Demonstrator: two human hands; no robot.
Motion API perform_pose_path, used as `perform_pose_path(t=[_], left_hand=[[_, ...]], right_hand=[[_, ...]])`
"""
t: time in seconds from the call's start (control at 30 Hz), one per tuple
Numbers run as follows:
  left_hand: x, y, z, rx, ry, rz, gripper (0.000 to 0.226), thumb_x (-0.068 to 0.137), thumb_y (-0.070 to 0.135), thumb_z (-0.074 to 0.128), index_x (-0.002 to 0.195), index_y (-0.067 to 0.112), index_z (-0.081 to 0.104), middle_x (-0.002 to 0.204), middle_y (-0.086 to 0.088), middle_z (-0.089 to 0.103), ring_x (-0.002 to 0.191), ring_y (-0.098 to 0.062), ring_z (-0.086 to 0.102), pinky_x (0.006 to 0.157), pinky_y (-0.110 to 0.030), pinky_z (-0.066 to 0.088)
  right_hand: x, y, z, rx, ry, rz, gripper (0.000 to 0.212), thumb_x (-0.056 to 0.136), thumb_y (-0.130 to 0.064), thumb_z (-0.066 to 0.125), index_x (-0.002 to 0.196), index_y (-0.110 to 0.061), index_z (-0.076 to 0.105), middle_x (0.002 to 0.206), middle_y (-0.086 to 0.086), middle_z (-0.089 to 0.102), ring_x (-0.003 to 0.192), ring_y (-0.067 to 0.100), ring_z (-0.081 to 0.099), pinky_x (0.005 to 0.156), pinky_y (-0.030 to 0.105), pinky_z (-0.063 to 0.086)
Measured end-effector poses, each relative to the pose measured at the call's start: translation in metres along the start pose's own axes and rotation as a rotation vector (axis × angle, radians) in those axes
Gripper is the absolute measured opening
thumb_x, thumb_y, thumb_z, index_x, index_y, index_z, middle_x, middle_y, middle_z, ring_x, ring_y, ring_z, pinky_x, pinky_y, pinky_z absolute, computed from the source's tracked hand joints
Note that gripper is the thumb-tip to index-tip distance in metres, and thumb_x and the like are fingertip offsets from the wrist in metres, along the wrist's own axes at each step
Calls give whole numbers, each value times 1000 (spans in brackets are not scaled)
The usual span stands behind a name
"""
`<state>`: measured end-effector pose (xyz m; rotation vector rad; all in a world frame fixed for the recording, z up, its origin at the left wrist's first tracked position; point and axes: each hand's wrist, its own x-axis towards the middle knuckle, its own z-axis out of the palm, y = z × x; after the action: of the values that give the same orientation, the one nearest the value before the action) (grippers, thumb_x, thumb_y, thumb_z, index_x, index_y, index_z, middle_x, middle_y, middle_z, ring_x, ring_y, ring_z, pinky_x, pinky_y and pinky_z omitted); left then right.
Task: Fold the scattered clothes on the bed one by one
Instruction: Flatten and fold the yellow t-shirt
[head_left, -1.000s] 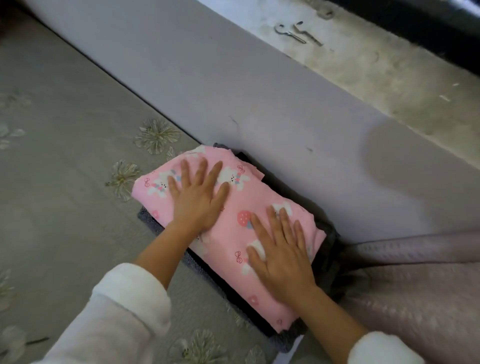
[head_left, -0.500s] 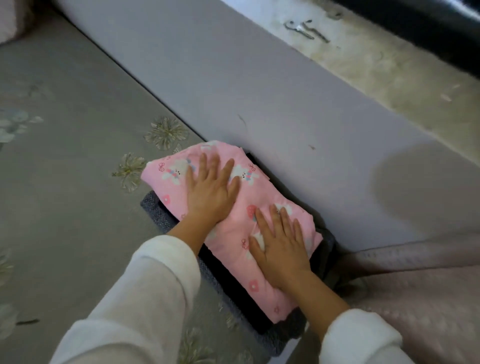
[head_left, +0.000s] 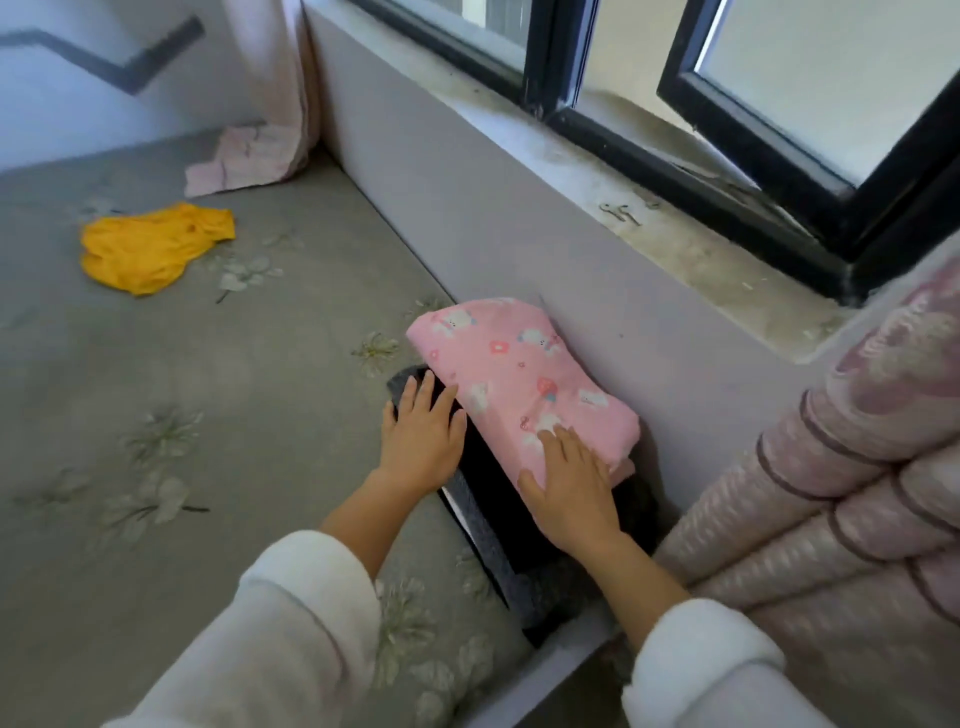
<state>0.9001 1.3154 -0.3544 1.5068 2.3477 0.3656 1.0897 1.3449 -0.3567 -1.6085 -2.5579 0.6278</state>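
Note:
A folded pink garment (head_left: 514, 374) with a bunny print lies on top of a dark folded garment (head_left: 493, 514), both stacked against the grey side wall of the bed. My right hand (head_left: 569, 486) lies flat with straight fingers on the near end of the pink garment. My left hand (head_left: 423, 436) rests flat, fingers straight, on the dark garment's left edge, just beside the pink one. A crumpled yellow garment (head_left: 153, 247) lies on the grey flowered bed sheet (head_left: 208, 405) at the far left. A loose pale pink garment (head_left: 244, 158) lies in the far corner.
A rolled pink quilt (head_left: 841, 499) fills the right side, close to the stack. The grey wall panel (head_left: 519, 218) runs along the bed under a dusty window sill (head_left: 675, 228) with keys (head_left: 621, 213) on it. A pink curtain (head_left: 270, 67) hangs in the far corner.
My left hand slid off the pink garment to the dark garment's left edge. My right hand moved to the pink garment's near end. The view lifted, showing the yellow garment and window.

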Motion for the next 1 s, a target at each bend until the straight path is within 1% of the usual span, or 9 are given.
perform_pose_path(t=[0.1,0.2,0.3,0.5,0.63,0.73,0.9,1.0], left_hand=[[-66,-11,-15,-27,14,-56,50,102,42,25,150,26,24,162,-2,6,148,-21,1,116,-46,7],[-142,-23,-26,-93,33,-129,50,103,40,27,150,24,25,161,-4,8,148,-23,4,116,-43,11],[-213,-41,-38,-138,41,-195,49,103,36,29,150,21,26,161,-5,9,148,-24,6,118,-39,11],[-324,-105,-66,-165,137,-363,48,103,32,33,148,20,30,160,-7,13,146,-23,12,118,-35,14],[-393,-172,-95,-183,236,-488,48,103,32,32,148,18,30,159,-7,16,146,-23,14,116,-35,15],[-455,-233,-117,-152,297,-569,47,102,33,32,147,19,32,158,-8,22,143,-23,21,114,-36,21],[-575,-345,-154,-87,361,-695,46,101,32,35,145,20,34,155,-7,27,140,-23,24,111,-37,26],[-650,-409,-171,-51,375,-743,46,100,32,36,144,20,35,154,-8,29,140,-23,25,112,-37,26]], right_hand=[[-46,-18,-3,-2,31,-65,58,97,-40,44,147,-15,26,154,5,26,142,22,22,115,39,19],[-92,-37,-3,-29,15,-164,57,96,-38,45,145,-15,27,149,4,31,137,23,29,110,39,26],[-137,-63,3,-43,-17,-218,60,95,-39,48,145,-15,26,149,3,31,137,23,29,109,39,27],[-198,-137,35,-105,-116,-359,60,91,-41,48,143,-16,30,145,4,37,133,24,32,105,39,28],[-229,-221,66,-101,-210,-508,62,93,-42,46,147,-16,26,146,5,36,133,25,32,107,41,27],[-262,-297,96,-116,-224,-629,64,92,-41,47,147,-16,26,146,6,37,134,25,33,107,41,27],[-343,-435,167,-127,-275,-787,64,93,-41,47,147,-16,26,147,7,36,135,26,32,108,43,28],[-401,-512,213,-129,-333,-864,64,92,-42,47,147,-17,25,149,6,34,135,26,32,109,44,27]])
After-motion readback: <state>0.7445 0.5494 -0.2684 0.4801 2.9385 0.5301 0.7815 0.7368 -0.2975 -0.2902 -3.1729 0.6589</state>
